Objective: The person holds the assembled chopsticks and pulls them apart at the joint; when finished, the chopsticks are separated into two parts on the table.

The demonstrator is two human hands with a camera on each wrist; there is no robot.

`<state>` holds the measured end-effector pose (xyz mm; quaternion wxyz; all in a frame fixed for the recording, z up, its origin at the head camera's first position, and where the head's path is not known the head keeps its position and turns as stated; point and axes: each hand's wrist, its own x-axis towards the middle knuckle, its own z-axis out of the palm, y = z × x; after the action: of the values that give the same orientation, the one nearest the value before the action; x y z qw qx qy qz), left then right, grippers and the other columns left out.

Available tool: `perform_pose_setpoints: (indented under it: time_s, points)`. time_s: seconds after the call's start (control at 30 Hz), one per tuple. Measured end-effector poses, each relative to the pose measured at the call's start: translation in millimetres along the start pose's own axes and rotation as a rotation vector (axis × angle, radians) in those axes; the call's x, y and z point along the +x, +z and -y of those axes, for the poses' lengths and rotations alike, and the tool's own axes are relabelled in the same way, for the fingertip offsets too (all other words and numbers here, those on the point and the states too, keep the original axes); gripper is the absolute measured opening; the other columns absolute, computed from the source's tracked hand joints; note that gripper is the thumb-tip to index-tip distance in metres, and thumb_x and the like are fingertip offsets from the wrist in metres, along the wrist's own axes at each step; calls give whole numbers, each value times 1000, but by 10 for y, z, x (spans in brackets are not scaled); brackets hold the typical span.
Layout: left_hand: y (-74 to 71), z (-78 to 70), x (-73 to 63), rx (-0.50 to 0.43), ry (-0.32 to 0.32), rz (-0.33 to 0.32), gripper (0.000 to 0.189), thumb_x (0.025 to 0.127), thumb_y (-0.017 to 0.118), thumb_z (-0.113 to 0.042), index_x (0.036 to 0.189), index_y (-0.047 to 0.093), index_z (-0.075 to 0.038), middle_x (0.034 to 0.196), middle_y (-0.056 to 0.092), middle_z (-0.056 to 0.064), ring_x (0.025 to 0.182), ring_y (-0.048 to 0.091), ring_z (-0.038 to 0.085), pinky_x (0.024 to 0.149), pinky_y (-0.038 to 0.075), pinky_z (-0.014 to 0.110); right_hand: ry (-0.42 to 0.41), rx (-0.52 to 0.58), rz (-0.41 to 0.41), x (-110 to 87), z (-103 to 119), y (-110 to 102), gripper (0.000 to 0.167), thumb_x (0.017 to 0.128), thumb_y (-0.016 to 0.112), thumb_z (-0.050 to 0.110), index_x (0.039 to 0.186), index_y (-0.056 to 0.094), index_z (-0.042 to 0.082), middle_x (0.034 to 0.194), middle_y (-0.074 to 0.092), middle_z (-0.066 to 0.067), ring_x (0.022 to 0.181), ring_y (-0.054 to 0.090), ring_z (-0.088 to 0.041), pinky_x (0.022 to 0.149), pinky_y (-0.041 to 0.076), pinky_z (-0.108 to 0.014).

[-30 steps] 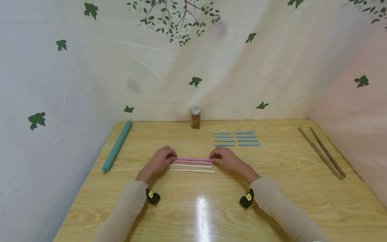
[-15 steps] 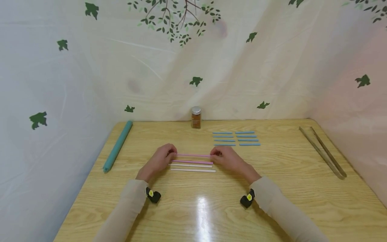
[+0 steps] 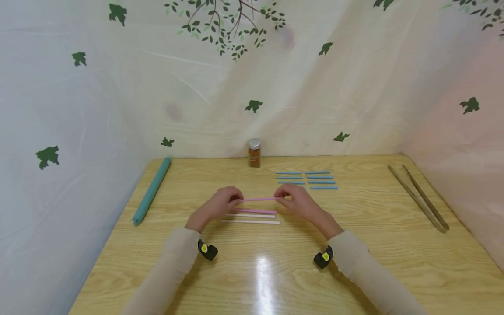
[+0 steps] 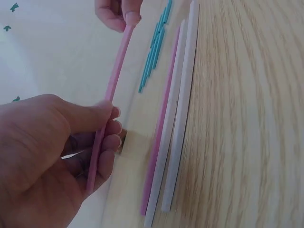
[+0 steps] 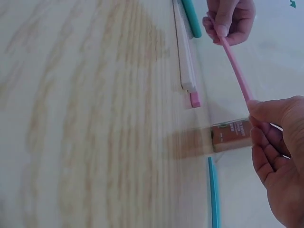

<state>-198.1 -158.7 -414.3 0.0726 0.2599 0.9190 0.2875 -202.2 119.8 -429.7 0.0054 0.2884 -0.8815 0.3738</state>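
Observation:
Both hands hold one thin pink stick (image 3: 259,199) above the table, level between them. My left hand (image 3: 220,203) pinches it between thumb and fingers, and in the left wrist view its end runs back across the palm. At the other end, my right hand (image 3: 299,203) grips the tip with thumb and fingertips. Below, a second pink stick (image 3: 256,211) lies on the table beside two white sticks (image 4: 183,104), roughly parallel. The left hand overlaps the far ends of these in the head view.
Several short blue sticks (image 3: 320,177) lie in two columns at the back right. A spice jar (image 3: 254,154) with a silver lid stands near the back edge. A teal roll (image 3: 152,191) lies at left, brown tongs (image 3: 416,198) at right. Patterned cloth (image 3: 197,109) hangs behind.
The pink stick has moved up and away from the other pink stick, carried by both hands. My left hand has slid rightward, shortening the gap between the hands.

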Motion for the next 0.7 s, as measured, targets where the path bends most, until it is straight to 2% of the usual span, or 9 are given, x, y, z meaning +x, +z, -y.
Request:
perform_pose_setpoints:
  time_s: [0.1, 0.23, 0.37, 0.5, 0.7]
  points:
    - [19, -45, 23, -2, 17, -4, 8, 95, 58, -11, 95, 65, -6, 87, 61, 2, 78, 54, 11, 72, 48, 27, -42, 4, -22, 24, 28, 28, 13, 91, 65, 16, 101, 68, 8, 95, 64, -1, 88, 59, -15, 79, 52, -36]
    - [55, -105, 65, 12, 49, -9, 8, 94, 59, -10, 94, 64, -5, 86, 61, 3, 78, 54, 12, 72, 47, 27, -84, 11, 0, 79, 91, 97, 19, 91, 66, 17, 104, 67, 4, 94, 62, -3, 86, 58, -14, 75, 53, -31]
    - [87, -153, 95, 21, 80, -15, 7, 94, 59, -9, 94, 65, -4, 86, 61, 4, 78, 54, 12, 72, 47, 27, -87, -4, 33, 120, 138, 165, 14, 91, 66, 17, 100, 68, 7, 88, 62, 0, 80, 56, -10, 71, 50, -25]
    - [101, -179, 108, 33, 98, -14, 9, 94, 59, -10, 97, 65, -5, 87, 61, 4, 78, 54, 11, 71, 47, 26, -84, -40, 40, 134, 165, 199, 9, 90, 67, 17, 95, 70, 11, 84, 62, 3, 75, 54, -8, 68, 48, -24]
    - [107, -210, 134, 54, 121, 14, 9, 95, 59, -12, 98, 66, -7, 85, 60, 2, 77, 53, 10, 69, 46, 25, -82, -97, 47, 145, 175, 230, 10, 91, 66, 20, 96, 71, 12, 86, 62, 4, 77, 54, -8, 69, 48, -23]
